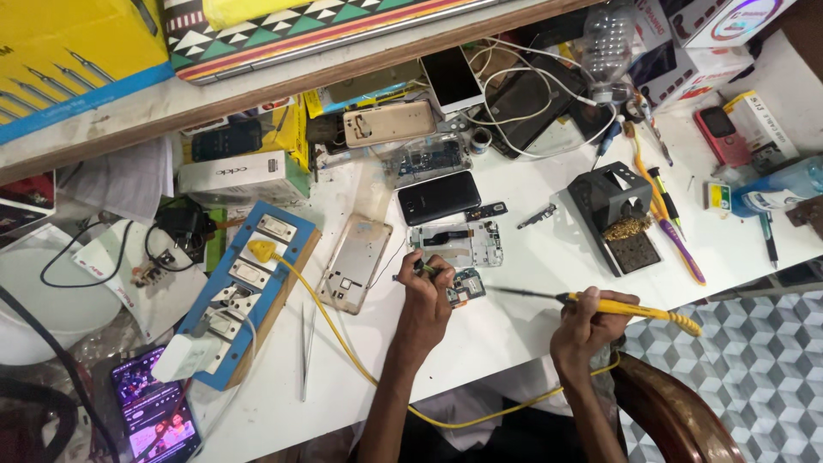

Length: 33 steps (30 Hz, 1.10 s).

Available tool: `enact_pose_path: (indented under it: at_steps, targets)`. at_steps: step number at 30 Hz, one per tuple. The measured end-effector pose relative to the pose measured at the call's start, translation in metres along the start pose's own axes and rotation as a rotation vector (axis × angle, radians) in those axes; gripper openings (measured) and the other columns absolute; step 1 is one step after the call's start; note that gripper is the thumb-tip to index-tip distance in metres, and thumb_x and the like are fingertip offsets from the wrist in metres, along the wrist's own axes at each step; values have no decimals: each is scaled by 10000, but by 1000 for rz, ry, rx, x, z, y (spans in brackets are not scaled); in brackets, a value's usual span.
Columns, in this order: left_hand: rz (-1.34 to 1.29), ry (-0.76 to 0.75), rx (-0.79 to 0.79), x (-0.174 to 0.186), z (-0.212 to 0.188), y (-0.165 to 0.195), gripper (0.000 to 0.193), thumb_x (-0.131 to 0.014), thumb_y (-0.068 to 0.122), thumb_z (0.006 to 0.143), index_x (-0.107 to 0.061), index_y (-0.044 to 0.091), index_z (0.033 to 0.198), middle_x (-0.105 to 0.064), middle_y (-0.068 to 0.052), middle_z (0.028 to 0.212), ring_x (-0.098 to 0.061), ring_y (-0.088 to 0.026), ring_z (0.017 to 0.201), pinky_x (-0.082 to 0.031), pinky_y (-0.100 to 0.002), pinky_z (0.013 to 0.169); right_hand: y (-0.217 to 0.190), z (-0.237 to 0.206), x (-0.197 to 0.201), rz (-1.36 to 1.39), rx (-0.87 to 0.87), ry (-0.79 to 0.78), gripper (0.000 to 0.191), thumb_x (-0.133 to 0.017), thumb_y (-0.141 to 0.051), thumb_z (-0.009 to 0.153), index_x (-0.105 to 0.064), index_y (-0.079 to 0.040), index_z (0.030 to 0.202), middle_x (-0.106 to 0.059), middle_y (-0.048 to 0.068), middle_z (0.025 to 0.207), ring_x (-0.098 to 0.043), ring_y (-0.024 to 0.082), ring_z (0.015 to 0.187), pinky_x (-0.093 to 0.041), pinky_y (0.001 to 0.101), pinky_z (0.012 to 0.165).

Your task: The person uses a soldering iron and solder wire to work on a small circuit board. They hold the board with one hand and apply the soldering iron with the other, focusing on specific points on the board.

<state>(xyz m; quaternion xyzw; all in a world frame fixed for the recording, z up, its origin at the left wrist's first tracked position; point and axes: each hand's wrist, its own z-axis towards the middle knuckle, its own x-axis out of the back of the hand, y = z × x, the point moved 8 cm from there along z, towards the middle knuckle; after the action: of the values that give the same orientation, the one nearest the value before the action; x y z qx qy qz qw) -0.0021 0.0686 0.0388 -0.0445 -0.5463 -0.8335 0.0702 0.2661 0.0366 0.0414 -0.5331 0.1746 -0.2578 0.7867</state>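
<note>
On white bench (531,343), seen from above:

- Left hand (426,296): fingers pinched on thin tool (410,273), tip set beside small circuit board (467,285); hand resting just left of board.
- Right hand (590,324): fingers wrapped tight round yellow soldering iron (630,309), dark tip aimed left toward board, held just short of it.
- Yellow cord (343,339): looped from iron under both forearms up to plug in blue power strip (244,287).
- Open phone frame (456,243): just above board, near touching.
- Silver back cover (355,262): left of left hand, flat.
- Black phone (438,196): above frame, face down.
- Tweezers (306,347): flat on bench, beside power strip.
- Black iron stand (619,214): upper right, brass wool inside.
- Lit phone (153,416): lower left corner, screen on.
- Red keypad phone (722,135): far right, among boxes.
</note>
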Motion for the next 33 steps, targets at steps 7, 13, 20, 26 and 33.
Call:
enact_pose_path:
  at_steps: [7,13,20,26,33]
  targets:
    - [4,-6,13,0,1,1,487,-440,31,1103,-68,21,1418,-573,-126,986,-564,-203,874,-496,-360,931,1,2,5,43,-69,73,229,-555,-209,1082,-389,-56,1041,-484,15,678,-443,71,502,-374,229,447]
    - [-55,-8,16,0,3,4,489,-437,36,1113,-70,35,1437,-554,-117,953,-544,-191,854,-505,-346,895,-7,-2,-13,70,65,-128,192,-537,-191,1082,-394,-74,1033,-502,27,657,-464,70,459,-392,239,428]
    - [-51,4,23,-1,2,2,487,-438,41,1109,-71,36,1430,-554,-114,954,-535,-179,839,-501,-337,864,-6,-18,-22,137,109,-311,226,-518,-145,1093,-303,-86,1126,-479,17,666,-429,66,523,-390,217,485]
    - [-46,5,-6,-1,2,3,478,-437,20,1109,-83,23,1429,-569,-126,981,-556,-193,875,-505,-343,910,-15,-21,-26,89,199,-385,214,-505,-116,1092,-299,-74,1132,-493,23,664,-441,72,537,-382,225,499]
    - [-12,13,-17,0,2,8,469,-441,9,1105,-94,16,1421,-577,-138,999,-567,-206,887,-500,-354,936,-21,-24,-22,25,240,-319,186,-477,-109,1088,-302,-56,1127,-478,21,623,-395,57,499,-325,216,478]
